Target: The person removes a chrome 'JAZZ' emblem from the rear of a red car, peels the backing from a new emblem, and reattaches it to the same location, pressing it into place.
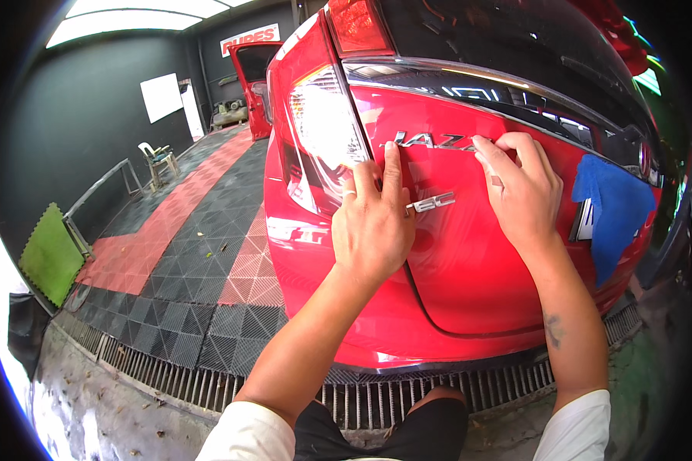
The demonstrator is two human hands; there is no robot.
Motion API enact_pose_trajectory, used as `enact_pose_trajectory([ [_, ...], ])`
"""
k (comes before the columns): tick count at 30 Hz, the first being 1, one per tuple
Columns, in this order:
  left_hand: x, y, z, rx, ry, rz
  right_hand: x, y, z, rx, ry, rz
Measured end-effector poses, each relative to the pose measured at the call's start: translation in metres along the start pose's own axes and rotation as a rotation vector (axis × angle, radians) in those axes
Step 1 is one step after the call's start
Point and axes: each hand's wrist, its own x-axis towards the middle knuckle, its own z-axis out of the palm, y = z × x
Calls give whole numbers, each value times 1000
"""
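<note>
A row of chrome letters, a car emblem (421, 141), lies against the red tailgate (469, 261) of a car, under the chrome trim. My left hand (373, 230) has its index finger stretched up to the emblem's left end, with the other fingers partly bent. At the right end, the thumb and fingertips of my right hand (521, 188) are drawn together on the emblem and hide its last letters. Below it sits a smaller chrome badge (438, 202), partly covered by my left hand. A blue cloth (615, 211) hangs over the licence plate area to the right.
The lit tail lamp (327, 115) is just left of my hands. Under the bumper runs a metal drain grate (200, 388). Black and red floor tiles (184, 253) stretch left, with a green mat (52, 253), a chair (160, 160) and an open red car door (255, 84) beyond.
</note>
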Motion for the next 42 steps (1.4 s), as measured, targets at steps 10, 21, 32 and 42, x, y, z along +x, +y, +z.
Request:
enact_pose_trajectory([
  [10,5,-14,-11,-19,-211,54,-12,-3,-15,-63,-122,42],
  [21,6,-25,-8,-166,-232,49,-2,-15,-14,281,-63,451],
  [32,3,-31,-10,-276,-213,40,2,-19,-12,250,-42,435],
  [42,0,-31,-4,-270,-174,39,2,-26,-9,249,-50,456],
])
